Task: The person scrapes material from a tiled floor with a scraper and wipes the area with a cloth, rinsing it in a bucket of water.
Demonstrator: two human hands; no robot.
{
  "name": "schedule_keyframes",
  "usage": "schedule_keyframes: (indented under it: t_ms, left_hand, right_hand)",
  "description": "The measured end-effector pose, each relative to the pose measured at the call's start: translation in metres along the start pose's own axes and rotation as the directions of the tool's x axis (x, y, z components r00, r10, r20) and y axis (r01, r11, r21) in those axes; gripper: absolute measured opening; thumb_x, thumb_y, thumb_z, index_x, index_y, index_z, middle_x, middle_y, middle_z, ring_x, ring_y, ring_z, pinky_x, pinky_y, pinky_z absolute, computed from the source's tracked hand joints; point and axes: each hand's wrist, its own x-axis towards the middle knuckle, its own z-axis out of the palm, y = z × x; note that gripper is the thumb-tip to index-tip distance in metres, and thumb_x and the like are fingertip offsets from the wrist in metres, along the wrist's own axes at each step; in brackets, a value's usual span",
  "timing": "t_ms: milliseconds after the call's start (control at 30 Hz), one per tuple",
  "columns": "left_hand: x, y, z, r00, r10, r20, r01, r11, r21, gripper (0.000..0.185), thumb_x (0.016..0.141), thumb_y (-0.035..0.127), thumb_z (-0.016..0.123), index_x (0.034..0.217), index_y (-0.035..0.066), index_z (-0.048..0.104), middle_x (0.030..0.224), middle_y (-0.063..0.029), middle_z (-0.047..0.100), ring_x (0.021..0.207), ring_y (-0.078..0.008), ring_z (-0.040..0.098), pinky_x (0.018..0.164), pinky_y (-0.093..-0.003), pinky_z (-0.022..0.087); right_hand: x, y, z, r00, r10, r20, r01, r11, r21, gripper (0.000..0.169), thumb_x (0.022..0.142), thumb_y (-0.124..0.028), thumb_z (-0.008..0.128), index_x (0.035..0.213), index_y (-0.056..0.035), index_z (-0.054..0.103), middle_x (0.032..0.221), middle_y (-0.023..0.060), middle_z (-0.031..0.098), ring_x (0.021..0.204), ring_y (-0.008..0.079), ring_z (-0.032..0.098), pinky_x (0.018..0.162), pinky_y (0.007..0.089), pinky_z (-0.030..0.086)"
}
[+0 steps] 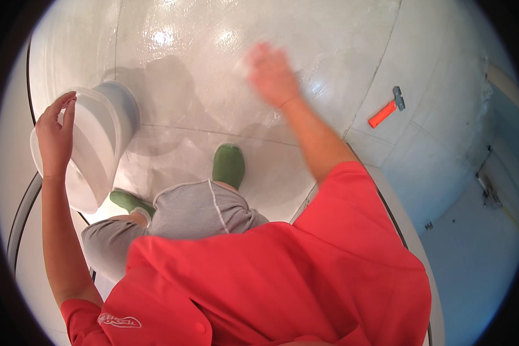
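Note:
At the left, my left hand (pixel 57 136) is at the rim of a white translucent plastic bucket (pixel 123 106), thumb and fingers closing on the edge. The bucket is tilted, its mouth turned towards me. No contents show in the part of its inside that I can see. My right hand (pixel 270 71) is blurred by motion above the wet, shiny tile floor (pixel 216 99). Whether it holds anything is unclear. To its right lies a scraper (pixel 387 109) with an orange handle and a grey head.
My feet in green shoes (pixel 228 166) stand on the tiles below the wet area. Dark joint lines cross the floor. A pale raised edge (pixel 408 242) curves along my right side. Beyond it lies a bluish surface (pixel 467 268) with small debris. A dark-edged metal track (pixel 21 220) runs at the left.

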Motion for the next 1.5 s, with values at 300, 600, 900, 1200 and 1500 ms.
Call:
schedule_keyframes:
  t_ms: [300,600,900,1200,1500]
  left_hand:
    - [0.002,0.018,-0.001,1.000,-0.009,-0.023,0.010,0.997,0.076,0.022,0.091,0.019,0.057,0.104,0.005,0.068,0.101,-0.0114,0.069,0.094,-0.0246,0.065,0.084,-0.0322,0.048]
    - [0.003,0.019,0.002,0.998,-0.026,-0.055,0.027,0.999,0.022,0.021,0.091,0.020,0.058,0.103,0.006,0.069,0.099,-0.0117,0.069,0.095,-0.0238,0.065,0.086,-0.0326,0.047]
    - [0.001,0.017,0.000,0.997,0.000,-0.079,0.005,0.998,0.063,0.022,0.092,0.020,0.057,0.104,0.005,0.069,0.098,-0.0130,0.069,0.093,-0.0249,0.066,0.083,-0.0320,0.049]
    - [0.004,0.010,0.007,0.995,-0.094,-0.027,0.095,0.995,0.041,0.025,0.094,0.025,0.054,0.108,0.010,0.068,0.104,-0.0082,0.069,0.102,-0.0218,0.064,0.088,-0.0303,0.047]
    - [0.001,0.005,0.011,0.988,-0.150,-0.025,0.151,0.988,0.023,0.027,0.094,0.030,0.054,0.109,0.013,0.069,0.106,-0.0050,0.069,0.103,-0.0194,0.064,0.089,-0.0283,0.046]
  right_hand:
    - [-0.012,-0.069,0.002,0.981,0.022,0.192,0.007,0.989,-0.146,0.055,0.089,-0.029,0.050,0.137,-0.0049,0.042,0.146,0.0176,0.035,0.139,0.0329,0.027,0.111,0.0575,0.021]
    - [0.028,0.032,-0.029,0.902,0.414,-0.124,-0.430,0.887,-0.168,0.053,0.092,-0.034,0.046,0.140,-0.0102,0.041,0.150,0.0109,0.031,0.141,0.0265,0.024,0.113,0.0541,0.015]
    - [0.013,0.030,-0.035,0.959,0.252,0.129,-0.204,0.931,-0.302,0.049,0.093,-0.038,0.045,0.133,-0.0112,0.048,0.143,0.0114,0.041,0.140,0.0258,0.026,0.109,0.0609,0.018]
    - [-0.079,0.116,-0.036,0.682,0.636,-0.361,-0.697,0.715,-0.056,0.060,0.093,-0.024,0.050,0.141,0.0037,0.027,0.146,0.0320,0.024,0.137,0.0460,0.020,0.112,0.0520,0.016]
    - [-0.176,-0.021,0.011,0.590,0.778,-0.216,-0.800,0.600,-0.023,0.064,0.091,-0.019,0.052,0.143,0.0044,0.023,0.149,0.0303,0.015,0.140,0.0444,0.013,0.114,0.0517,0.012]
